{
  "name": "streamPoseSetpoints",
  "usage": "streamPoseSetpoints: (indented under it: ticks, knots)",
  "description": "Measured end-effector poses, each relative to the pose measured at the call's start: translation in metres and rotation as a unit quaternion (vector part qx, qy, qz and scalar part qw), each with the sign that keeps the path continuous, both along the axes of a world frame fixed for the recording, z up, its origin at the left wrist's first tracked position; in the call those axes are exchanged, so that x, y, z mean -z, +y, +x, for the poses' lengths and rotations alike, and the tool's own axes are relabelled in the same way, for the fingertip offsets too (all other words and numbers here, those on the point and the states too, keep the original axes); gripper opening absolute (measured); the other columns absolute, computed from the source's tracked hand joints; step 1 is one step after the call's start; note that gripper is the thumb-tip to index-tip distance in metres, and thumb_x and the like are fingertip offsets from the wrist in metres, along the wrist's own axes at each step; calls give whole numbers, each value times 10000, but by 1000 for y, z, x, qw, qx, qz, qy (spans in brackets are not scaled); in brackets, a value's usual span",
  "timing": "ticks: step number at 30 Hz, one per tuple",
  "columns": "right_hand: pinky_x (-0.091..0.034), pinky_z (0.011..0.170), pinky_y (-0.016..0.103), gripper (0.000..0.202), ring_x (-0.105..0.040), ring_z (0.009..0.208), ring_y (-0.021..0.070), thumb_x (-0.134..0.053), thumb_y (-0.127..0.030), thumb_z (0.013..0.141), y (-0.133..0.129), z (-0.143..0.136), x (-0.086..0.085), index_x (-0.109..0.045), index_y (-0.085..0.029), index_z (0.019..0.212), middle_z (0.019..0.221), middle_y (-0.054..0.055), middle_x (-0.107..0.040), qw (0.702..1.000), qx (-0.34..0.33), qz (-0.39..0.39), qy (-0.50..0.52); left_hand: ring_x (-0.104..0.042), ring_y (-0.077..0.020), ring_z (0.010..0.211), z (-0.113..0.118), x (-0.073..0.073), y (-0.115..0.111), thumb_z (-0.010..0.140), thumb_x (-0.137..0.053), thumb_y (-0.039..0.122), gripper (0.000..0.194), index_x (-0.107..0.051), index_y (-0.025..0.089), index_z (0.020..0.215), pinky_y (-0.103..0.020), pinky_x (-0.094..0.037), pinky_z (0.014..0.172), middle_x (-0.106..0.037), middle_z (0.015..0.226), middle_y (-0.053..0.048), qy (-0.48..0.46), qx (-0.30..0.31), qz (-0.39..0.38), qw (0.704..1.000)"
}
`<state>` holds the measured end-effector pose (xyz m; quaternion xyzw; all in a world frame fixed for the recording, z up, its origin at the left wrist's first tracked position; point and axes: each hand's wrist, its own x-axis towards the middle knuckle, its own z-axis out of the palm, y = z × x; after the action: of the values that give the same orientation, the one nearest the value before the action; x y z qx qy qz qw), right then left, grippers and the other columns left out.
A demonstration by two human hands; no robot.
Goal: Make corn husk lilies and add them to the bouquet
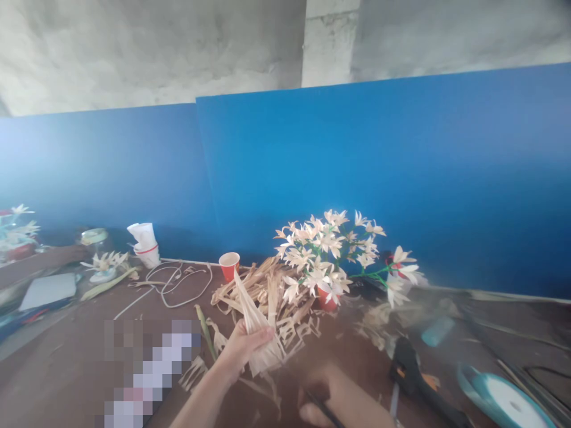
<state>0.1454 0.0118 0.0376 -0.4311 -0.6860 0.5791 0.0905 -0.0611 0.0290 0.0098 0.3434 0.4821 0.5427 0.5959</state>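
Observation:
My left hand (252, 340) grips a pale dried corn husk (254, 312), thumb across it, its pointed end upward. Low in the picture and blurred, my right hand (332, 395) is closed around a thin dark tool (322, 405) whose kind I cannot make out. It is apart from the husk. Behind my left hand lies a heap of dried husks (250, 282), with cut, fringed husk scraps (297, 333) nearby. Beyond them a bunch of cream husk flowers (319, 244) on green stems stands in a red cup (328, 299).
A black glue gun (413, 380) and a teal ribbon spool (508, 401) lie at right. At the back are a red paper cup (229, 267), a white cord (185, 288) and stacked cups (147, 254). Another person's arm (49, 260) reaches in from the left. A blue partition (357, 160) stands behind.

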Motion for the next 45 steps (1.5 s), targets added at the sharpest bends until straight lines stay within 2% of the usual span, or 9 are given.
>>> streamPoseSetpoints:
  ticks: [7, 12, 16, 21, 30, 37, 45]
  knots:
    - [-269, 415, 146, 123, -408, 392, 31, -557, -144, 627, 0, -1, -2, -650, -130, 706, 417, -85, -455, 1000, 5, -1, 0, -538, -112, 486, -1, 4, 3, 462, -815, 351, 300, -672, 115, 578, -222, -396, 501, -627, 507, -18, 21, -14, -9, 1000]
    - [-259, 409, 144, 133, -397, 398, 28, -571, -157, 617, 1, -1, 3, -647, -129, 722, 425, -89, -449, 1000, 7, -9, 7, -568, -139, 513, -2, 8, 6, 448, -819, 358, 321, -677, 114, 602, -240, -418, 519, -651, 536, -39, 18, -15, -17, 1000]
    - [-262, 405, 144, 130, -396, 391, 27, -562, -161, 615, 2, 0, 8, -645, -130, 711, 445, -81, -467, 1000, 13, -14, 8, -594, -160, 534, -2, 6, 4, 443, -823, 347, 331, -690, 113, 637, -257, -441, 550, -670, 561, -46, 7, -13, -22, 1000]
    - [-261, 395, 143, 129, -395, 381, 27, -559, -159, 597, 0, -1, 6, -638, -133, 696, 461, -76, -477, 1000, 25, -12, 5, -590, -149, 528, 1, 0, 1, 445, -822, 341, 306, -687, 121, 609, -247, -441, 544, -664, 548, -33, 9, -28, -22, 999]
    - [-253, 392, 137, 120, -361, 392, 30, -548, -158, 610, 0, 1, 2, -645, -136, 677, 452, -74, -446, 1000, 11, -2, -5, -598, -157, 545, 1, 3, 1, 454, -819, 356, 328, -692, 120, 644, -257, -446, 560, -670, 562, -39, 18, -15, -21, 1000]
    - [-262, 424, 145, 110, -377, 475, 50, -537, -171, 584, 1, 0, 2, -634, -130, 614, 499, -56, -449, 999, 1, 47, 4, -540, -111, 485, 1, -1, -1, 486, -808, 365, 299, -675, 118, 590, -223, -406, 509, -627, 505, -16, 25, -9, 9, 1000]
    - [-214, 399, 166, 99, -321, 410, 41, -492, -164, 571, 0, -4, -1, -479, -155, 474, 406, -73, -381, 999, 19, 32, 40, -535, -111, 480, 3, -1, 1, 472, -811, 376, 306, -675, 121, 573, -222, -403, 502, -623, 497, -13, 15, -35, 8, 999]
